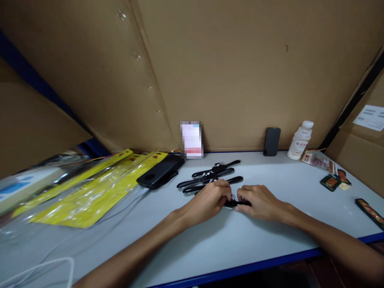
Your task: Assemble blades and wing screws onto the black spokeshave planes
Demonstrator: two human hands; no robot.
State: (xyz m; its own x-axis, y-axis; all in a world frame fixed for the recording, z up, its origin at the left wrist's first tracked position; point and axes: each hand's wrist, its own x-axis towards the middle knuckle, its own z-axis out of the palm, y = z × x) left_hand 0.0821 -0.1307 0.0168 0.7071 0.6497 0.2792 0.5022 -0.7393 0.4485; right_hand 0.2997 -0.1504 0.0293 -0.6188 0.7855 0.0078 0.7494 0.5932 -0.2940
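While both hands close around it, a small black watch-like piece (pixel 237 203) lies low over the pale table (pixel 240 244), a little way in from the blue front edge. The left hand (pixel 210 199) curls its fingers over the piece's left end, and the right hand (pixel 259 202) pinches the right end with fingers bent; only a short dark stretch shows between them. Just behind the hands lies a small cluster of black strap-like pieces (pixel 211 176), laid roughly side by side and slanted. Left of those rests a black power bank (pixel 160 172), touching a pile of yellow-backed clear packets (pixel 90 192) that spreads toward the left edge. Against the cardboard back wall (pixel 240 72) lean a dark phone (pixel 271 141) and, near it, a white bottle (pixel 300 141). Small printed sachets (pixel 331 181) lie well apart at the right side of the table.
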